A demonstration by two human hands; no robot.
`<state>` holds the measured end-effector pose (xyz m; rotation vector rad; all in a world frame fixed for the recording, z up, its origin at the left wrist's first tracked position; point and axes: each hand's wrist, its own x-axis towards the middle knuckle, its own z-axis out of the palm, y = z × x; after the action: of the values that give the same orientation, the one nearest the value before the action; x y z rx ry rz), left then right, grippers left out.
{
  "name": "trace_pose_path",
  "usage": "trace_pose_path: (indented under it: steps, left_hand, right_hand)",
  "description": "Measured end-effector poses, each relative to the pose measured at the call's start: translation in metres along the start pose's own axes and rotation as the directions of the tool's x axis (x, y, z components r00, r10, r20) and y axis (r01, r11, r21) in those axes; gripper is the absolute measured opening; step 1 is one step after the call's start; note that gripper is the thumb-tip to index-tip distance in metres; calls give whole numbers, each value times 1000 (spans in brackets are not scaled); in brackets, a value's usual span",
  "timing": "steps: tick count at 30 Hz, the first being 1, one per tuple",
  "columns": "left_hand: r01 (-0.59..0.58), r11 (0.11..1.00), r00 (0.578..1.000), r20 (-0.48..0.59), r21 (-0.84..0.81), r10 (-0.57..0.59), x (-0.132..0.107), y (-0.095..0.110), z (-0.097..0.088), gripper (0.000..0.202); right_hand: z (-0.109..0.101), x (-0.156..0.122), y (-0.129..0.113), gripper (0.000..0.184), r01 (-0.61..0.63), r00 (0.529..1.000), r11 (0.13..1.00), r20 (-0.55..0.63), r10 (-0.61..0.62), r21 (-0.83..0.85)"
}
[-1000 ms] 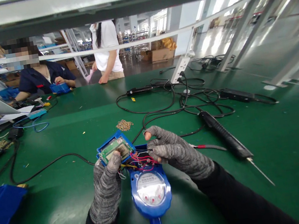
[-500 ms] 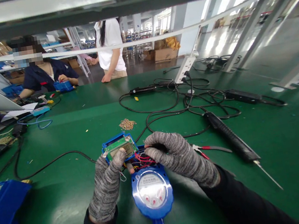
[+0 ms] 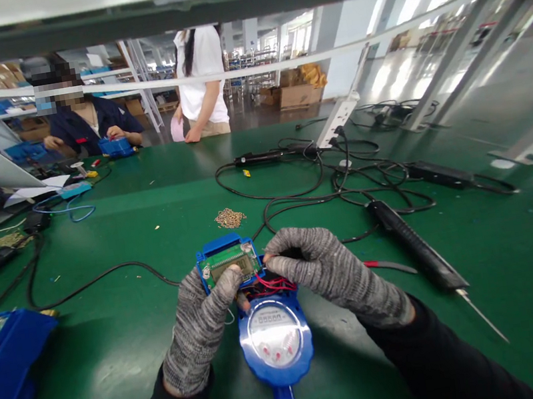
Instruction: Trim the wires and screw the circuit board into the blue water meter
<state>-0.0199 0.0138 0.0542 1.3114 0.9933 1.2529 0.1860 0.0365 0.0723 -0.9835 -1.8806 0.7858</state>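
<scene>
- Head view: meter (image 3: 275, 340) lay dial-up on the green worktop (image 3: 119, 357), between both gloved hands.
- Left hand (image 3: 201, 331): fingers clamped on the blue cover (image 3: 229, 264), thumb on its board. The cover was tilted up behind the dial, probably because the short red wires (image 3: 277, 284) tethered it.
- Right hand (image 3: 331, 270): fingers curled at the cover's right edge, over the wires. Could not tell whether they pinched anything.
- Hands hid the meter's open cavity.

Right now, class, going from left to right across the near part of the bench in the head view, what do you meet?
Blue casing → left hand, gripping the display board → water meter → right hand → electric screwdriver.
</scene>
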Motion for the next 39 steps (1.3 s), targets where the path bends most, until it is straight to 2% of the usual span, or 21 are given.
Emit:
trace_pose_path:
  steps: [14, 16, 18, 20, 22, 24, 26, 27, 28, 30, 32, 35, 39]
  left_hand:
    - [-22, 999, 997, -72, 42, 25, -4, -1, 6, 20]
    - [-27, 998, 997, -73, 53, 31, -5, -1, 6, 19]
    - [-40, 997, 995, -90, 61, 45, -4, -1, 7, 19]
    - [-58, 997, 992, -113, 56, 65, -3, -1, 8, 18]
    - [-69, 997, 989, -125, 44, 74, -3, -1, 9, 17]
    - [-69, 997, 990, -123, 29, 72, -3, 0, 10, 16]
    - [-62, 998, 991, -121, 14, 63, -3, 1, 11, 16]
    - [-56, 998, 991, -120, 10, 56, -3, 1, 11, 16]
    - [-46, 999, 992, -119, 9, 47, -3, 1, 11, 16]
    - [-30, 999, 992, -120, 20, 32, -4, 2, 10, 17]
    - [-25, 999, 993, -112, 28, 28, -4, 2, 10, 19]
    - [-30, 999, 996, -89, 39, 33, -5, 3, 11, 21]
    - [-20, 998, 997, -79, 53, 24, -5, 3, 11, 21]
  right_hand:
    - [1, -6, -5, 7, -5, 1000, 998, 7, 6, -57]
    - [0, -7, -7, 7, 18, 1000, 994, 0, -18, -105]
    - [0, -8, -9, 8, 93, 995, 976, -17, -98, -198]
    - [1, -10, -10, 9, 216, 972, 917, -11, -234, -335]
    - [2, -12, -10, 9, 326, 933, 804, 32, -358, -497]
    - [4, -14, -8, 11, 371, 901, 676, 72, -427, -637]
    - [6, -16, -6, 13, 371, 890, 613, 79, -450, -697]
    - [7, -17, -5, 14, 355, 897, 632, 62, -437, -689]
    - [7, -17, -5, 14, 324, 917, 686, 38, -397, -652]
    - [6, -16, -5, 12, 218, 969, 842, 10, -245, -494]
    - [4, -14, -8, 12, 80, 997, 952, 42, -70, -297]
    - [2, -10, -12, 12, -48, 997, 988, 54, 56, -144]
    - [1, -6, -12, 10, -99, 995, 991, 11, 100, -92]
